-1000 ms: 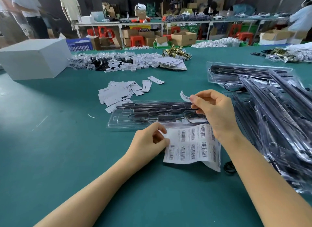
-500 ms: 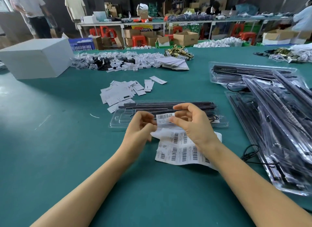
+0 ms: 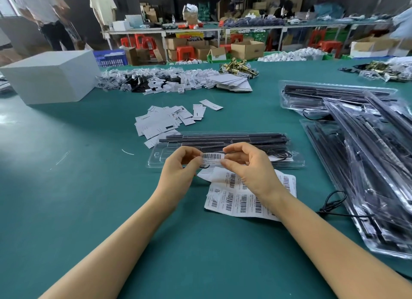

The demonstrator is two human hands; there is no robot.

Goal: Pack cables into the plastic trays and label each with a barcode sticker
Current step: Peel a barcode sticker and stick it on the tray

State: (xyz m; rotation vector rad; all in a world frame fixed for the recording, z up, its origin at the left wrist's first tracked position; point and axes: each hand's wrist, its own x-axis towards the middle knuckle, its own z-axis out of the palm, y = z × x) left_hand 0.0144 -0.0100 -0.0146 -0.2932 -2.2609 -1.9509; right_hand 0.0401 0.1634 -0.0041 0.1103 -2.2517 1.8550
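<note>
Pinching barcode sticker (image 3: pixel 213 156) between left hand (image 3: pixel 179 168) and right hand (image 3: pixel 249 167), above plastic tray (image 3: pixel 296 163)

Left hand (image 3: pixel 181 165) and right hand (image 3: pixel 249 167) raised close together, fingertips pinching, 2 bare forearms converging

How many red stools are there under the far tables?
At least 5 red stools: two side by side at the left, one by the boxes, two at the right. Boxes may hide more.
</note>
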